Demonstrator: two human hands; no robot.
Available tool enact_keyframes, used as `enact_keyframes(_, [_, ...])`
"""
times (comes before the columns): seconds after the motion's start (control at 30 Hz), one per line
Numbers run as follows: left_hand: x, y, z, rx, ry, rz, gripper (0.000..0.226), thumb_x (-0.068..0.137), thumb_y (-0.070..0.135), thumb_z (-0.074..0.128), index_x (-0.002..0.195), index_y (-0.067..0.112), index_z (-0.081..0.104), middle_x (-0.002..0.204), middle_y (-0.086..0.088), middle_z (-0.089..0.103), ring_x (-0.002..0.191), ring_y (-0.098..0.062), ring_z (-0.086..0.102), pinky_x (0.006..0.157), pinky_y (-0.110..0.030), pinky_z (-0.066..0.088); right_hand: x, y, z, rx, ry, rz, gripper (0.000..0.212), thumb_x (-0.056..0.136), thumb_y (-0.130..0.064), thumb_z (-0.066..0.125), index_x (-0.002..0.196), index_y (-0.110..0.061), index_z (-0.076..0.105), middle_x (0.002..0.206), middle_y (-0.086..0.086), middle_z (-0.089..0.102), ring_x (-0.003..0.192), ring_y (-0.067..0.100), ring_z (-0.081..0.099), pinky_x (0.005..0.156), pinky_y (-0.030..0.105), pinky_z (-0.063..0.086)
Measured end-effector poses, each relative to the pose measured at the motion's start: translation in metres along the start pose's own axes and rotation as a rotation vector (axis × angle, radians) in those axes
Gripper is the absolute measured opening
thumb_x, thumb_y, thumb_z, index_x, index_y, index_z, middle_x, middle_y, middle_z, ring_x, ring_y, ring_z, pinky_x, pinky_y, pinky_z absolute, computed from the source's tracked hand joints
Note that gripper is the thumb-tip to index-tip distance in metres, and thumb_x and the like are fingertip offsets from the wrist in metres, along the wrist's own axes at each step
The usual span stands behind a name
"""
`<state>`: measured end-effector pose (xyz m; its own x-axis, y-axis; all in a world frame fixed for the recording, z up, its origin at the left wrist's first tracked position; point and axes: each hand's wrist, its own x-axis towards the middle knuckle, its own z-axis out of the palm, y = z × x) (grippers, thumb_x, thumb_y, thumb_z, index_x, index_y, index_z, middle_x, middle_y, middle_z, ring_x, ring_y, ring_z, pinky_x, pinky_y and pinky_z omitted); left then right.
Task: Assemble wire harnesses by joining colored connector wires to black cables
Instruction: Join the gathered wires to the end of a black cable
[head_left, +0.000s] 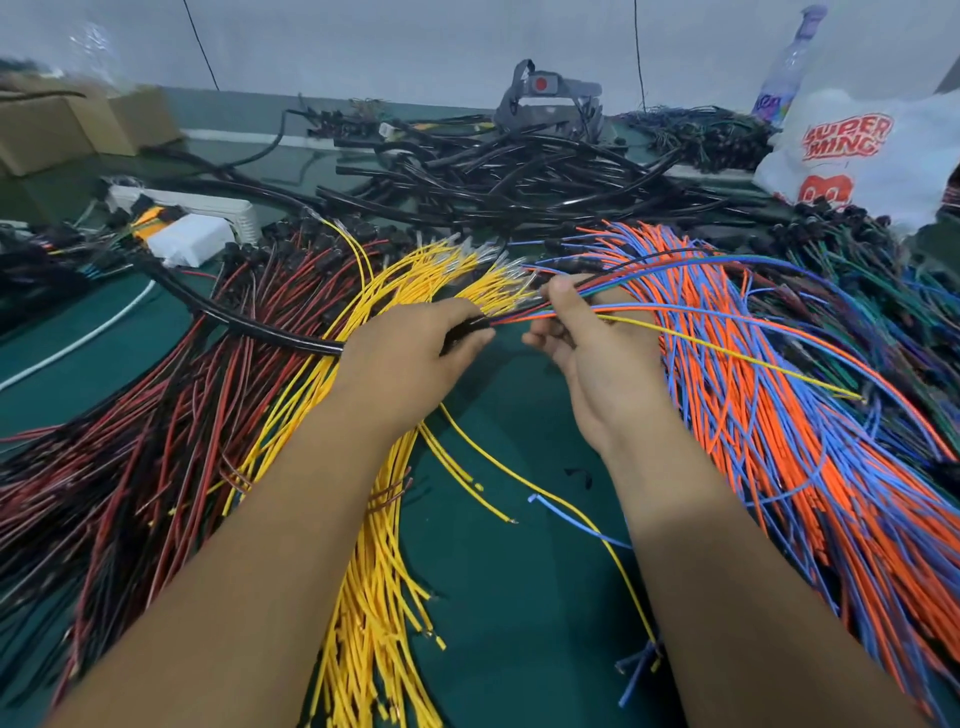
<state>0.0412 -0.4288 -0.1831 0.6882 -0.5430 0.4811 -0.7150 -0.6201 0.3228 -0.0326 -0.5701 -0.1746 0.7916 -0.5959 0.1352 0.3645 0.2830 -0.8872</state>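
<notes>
My left hand (415, 348) grips the end of a thick black cable (249, 325) that curves off to the upper left across the green table. My right hand (587, 343) pinches a small bundle of colored wires (675, 317), among them blue, orange, green, black and yellow; their tips meet the cable end between my two hands. The held wires trail off to the right over the orange and blue pile. Below my hands lies a fan of yellow wires (374, 561).
Red and black wires (135, 467) cover the left, orange and blue wires (810, 467) the right. A heap of black cables (498, 176) lies at the back, with cardboard boxes (57, 124) far left, a white plastic bag (857, 150) and a bottle (789, 67) far right.
</notes>
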Motion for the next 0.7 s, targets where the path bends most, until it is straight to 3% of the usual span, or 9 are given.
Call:
enact_keyframes(0.1, [0.001, 0.004, -0.001, -0.017, -0.035, 0.049, 0.022, 0.094, 0.044, 0.048, 0.094, 0.026, 0.062, 0.072, 0.008, 0.058, 0.071, -0.019, 0.053, 0.053, -0.031, 0.039, -0.003, 0.003, 0.001, -0.177, -0.087, -0.042, 0.013, 0.090, -0.005, 0.064, 0.080, -0.013, 0.063, 0.060, -0.003, 0.062, 0.049, 0.008, 0.055, 0.052, 0.023, 0.052])
enact_keyframes(0.23, [0.000, 0.013, 0.000, 0.018, -0.068, 0.112, 0.023, 0.095, 0.038, 0.046, 0.090, 0.020, 0.059, 0.059, 0.010, 0.042, 0.064, -0.021, 0.048, 0.047, -0.028, 0.026, -0.006, 0.004, 0.005, -0.335, -0.100, 0.037, 0.013, 0.086, -0.011, 0.071, 0.076, -0.016, 0.064, 0.061, 0.000, 0.060, 0.048, 0.006, 0.049, 0.049, 0.022, 0.047])
enact_keyframes(0.37, [0.001, 0.010, -0.004, -0.018, -0.029, 0.079, 0.032, 0.098, 0.044, 0.038, 0.078, 0.020, 0.044, 0.055, 0.004, 0.040, 0.054, -0.015, 0.041, 0.046, -0.030, 0.022, -0.002, -0.005, 0.002, 0.012, -0.052, 0.183, 0.008, 0.085, -0.022, 0.070, 0.084, -0.017, 0.063, 0.071, -0.002, 0.059, 0.056, 0.009, 0.052, 0.053, 0.021, 0.046])
enact_keyframes(0.47, [0.000, 0.002, -0.008, -0.014, -0.043, 0.063, 0.032, 0.097, 0.048, 0.038, 0.078, 0.023, 0.044, 0.056, 0.003, 0.043, 0.055, -0.005, 0.042, 0.046, -0.029, 0.021, 0.000, -0.014, -0.004, 0.287, -0.019, 0.167, 0.026, 0.077, -0.034, 0.066, 0.098, -0.020, 0.059, 0.081, -0.004, 0.060, 0.065, 0.009, 0.055, 0.052, 0.018, 0.044])
enact_keyframes(0.57, [0.001, -0.007, -0.009, 0.015, -0.097, 0.030, 0.032, 0.097, 0.050, 0.039, 0.085, 0.024, 0.053, 0.059, 0.004, 0.047, 0.057, -0.006, 0.043, 0.047, -0.029, 0.020, -0.002, -0.020, -0.007, 0.346, -0.007, 0.144, 0.016, 0.085, -0.036, 0.061, 0.081, -0.020, 0.060, 0.084, -0.001, 0.064, 0.065, 0.011, 0.054, 0.048, 0.018, 0.038])
enact_keyframes(0.7, [0.000, -0.014, -0.008, 0.080, -0.102, -0.003, 0.030, 0.096, 0.052, 0.037, 0.089, 0.029, 0.054, 0.060, 0.007, 0.047, 0.057, -0.006, 0.042, 0.047, -0.029, 0.022, -0.001, -0.017, -0.006, 0.174, 0.071, 0.118, 0.049, 0.097, -0.038, 0.052, 0.053, -0.016, 0.046, 0.075, 0.000, 0.067, 0.070, 0.015, 0.060, 0.050, 0.020, 0.042])
